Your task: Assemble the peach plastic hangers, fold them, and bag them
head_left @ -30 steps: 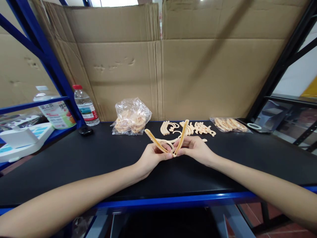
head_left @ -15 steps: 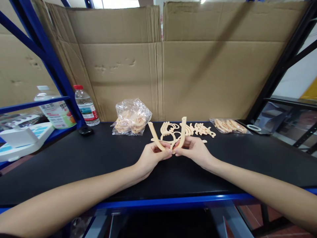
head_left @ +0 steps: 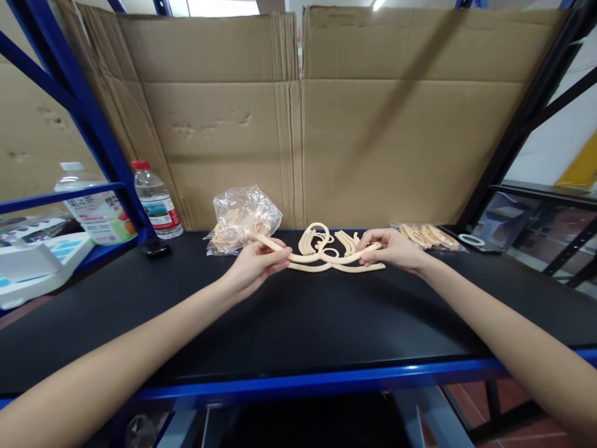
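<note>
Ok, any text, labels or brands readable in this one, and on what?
Big bottle: Chinese characters on the label, too blurred to read.
Water bottle: label print too small to read.
White box: blue marks, unreadable.
Cardboard, clear bag, beige strip between left hand and right hand: no print visible.

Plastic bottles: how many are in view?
2: a clear plastic bottle with a red cap at the left, and a bigger white-capped bottle farther left, partly behind a blue rail.

Black bench top (head_left: 298, 323), blue front edge. Along the far edge, left to right: water bottle (head_left: 156, 200), small black object (head_left: 155, 249), clear bag of beige parts (head_left: 242, 219), loose beige curved pieces (head_left: 321, 241), flat bag of beige strips (head_left: 426, 236).
</note>
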Available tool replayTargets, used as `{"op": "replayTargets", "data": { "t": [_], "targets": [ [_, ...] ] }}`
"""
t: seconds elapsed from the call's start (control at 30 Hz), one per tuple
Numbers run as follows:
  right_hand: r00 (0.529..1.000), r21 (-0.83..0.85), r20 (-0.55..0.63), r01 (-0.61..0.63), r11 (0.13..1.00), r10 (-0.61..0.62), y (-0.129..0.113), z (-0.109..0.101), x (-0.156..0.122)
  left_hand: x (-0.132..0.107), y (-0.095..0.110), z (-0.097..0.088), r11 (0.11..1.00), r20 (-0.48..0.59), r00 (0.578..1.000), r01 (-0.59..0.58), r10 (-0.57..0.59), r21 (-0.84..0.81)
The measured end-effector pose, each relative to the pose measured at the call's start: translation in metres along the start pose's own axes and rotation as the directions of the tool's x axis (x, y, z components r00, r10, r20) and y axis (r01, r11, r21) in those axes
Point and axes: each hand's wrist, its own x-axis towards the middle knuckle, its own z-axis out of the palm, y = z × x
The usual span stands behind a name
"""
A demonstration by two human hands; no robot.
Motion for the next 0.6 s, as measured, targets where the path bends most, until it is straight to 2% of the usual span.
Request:
{"op": "replayTargets", "data": {
  "t": [0.1,0.17,0.2,0.23,0.3,0.37,0.43,0.47,0.5,0.6],
  "targets": [
    [0.996,-0.281,0.064,0.074,0.957,-0.059,-0.001,-0.014,0.001,0.012,0.007,-0.015,0.995,0.065,0.998,0.003,-0.009,0.099],
    [0.991,-0.401,0.122,0.108,0.910,-0.064,-0.003,-0.017,0.000,0.018,0.007,-0.023,0.965,0.130,0.991,-0.044,0.010,0.258],
    [0.987,-0.444,0.156,0.114,0.889,-0.049,-0.003,-0.018,0.000,0.021,0.005,-0.027,0.921,0.174,0.984,-0.103,0.039,0.375],
    [0.981,-0.485,0.190,0.121,0.866,-0.031,-0.004,-0.018,0.000,0.023,0.004,-0.030,0.843,0.227,0.970,-0.189,0.082,0.503],
    [0.972,-0.574,0.236,0.148,0.805,-0.010,-0.004,-0.017,-0.001,0.028,0.000,-0.036,0.599,0.361,0.914,-0.396,0.185,0.696],
    [0.965,-0.663,0.262,0.195,0.723,-0.020,-0.003,-0.017,0.000,0.031,-0.005,-0.039,0.348,0.511,0.816,-0.578,0.271,0.738],
    [0.956,-0.704,0.289,0.245,0.667,-0.046,0.000,-0.017,0.001,0.032,-0.009,-0.040,0.177,0.622,0.715,-0.689,0.318,0.702],
    [0.951,-0.707,0.303,0.266,0.656,-0.058,0.001,-0.018,0.001,0.033,-0.012,-0.040,0.126,0.657,0.683,-0.718,0.319,0.685],
    [0.946,-0.705,0.317,0.281,0.651,-0.065,0.002,-0.018,0.002,0.033,-0.014,-0.040,0.093,0.676,0.667,-0.730,0.312,0.677],
    [0.946,-0.720,0.323,0.266,0.641,-0.029,0.005,-0.020,0.002,0.033,-0.021,-0.041,0.058,0.692,0.674,-0.726,0.257,0.685]
  ]
}}
